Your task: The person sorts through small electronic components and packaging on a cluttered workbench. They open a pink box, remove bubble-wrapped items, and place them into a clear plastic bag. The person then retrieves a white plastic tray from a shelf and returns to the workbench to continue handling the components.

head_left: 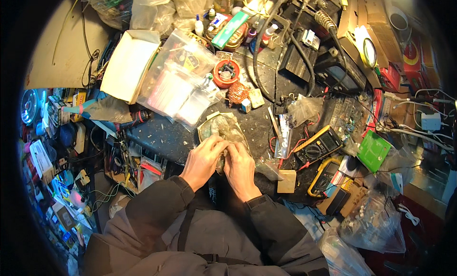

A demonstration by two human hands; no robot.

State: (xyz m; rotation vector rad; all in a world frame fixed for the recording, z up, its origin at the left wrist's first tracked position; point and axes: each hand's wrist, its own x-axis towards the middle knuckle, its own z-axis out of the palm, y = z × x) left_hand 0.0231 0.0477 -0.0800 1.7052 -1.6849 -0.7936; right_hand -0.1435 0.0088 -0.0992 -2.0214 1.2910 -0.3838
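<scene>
My left hand (pixel 203 161) and my right hand (pixel 240 167) are pressed together at the near edge of a dark workbench (pixel 162 138). Both grip a crumpled clear plastic bag (pixel 220 128) that holds small greenish parts. The bag sticks out above my fingers toward the back. My fingers are curled around its lower end, which they hide. Grey jacket sleeves cover both forearms.
Clear zip bags (pixel 178 88) lie behind the hands, with a white box (pixel 128 64) to their left. A yellow multimeter (pixel 319 145), a green circuit board (pixel 373 150) and a wooden block (pixel 287 181) sit to the right. Black cables (pixel 259 52) and a red pot (pixel 225 73) lie farther back.
</scene>
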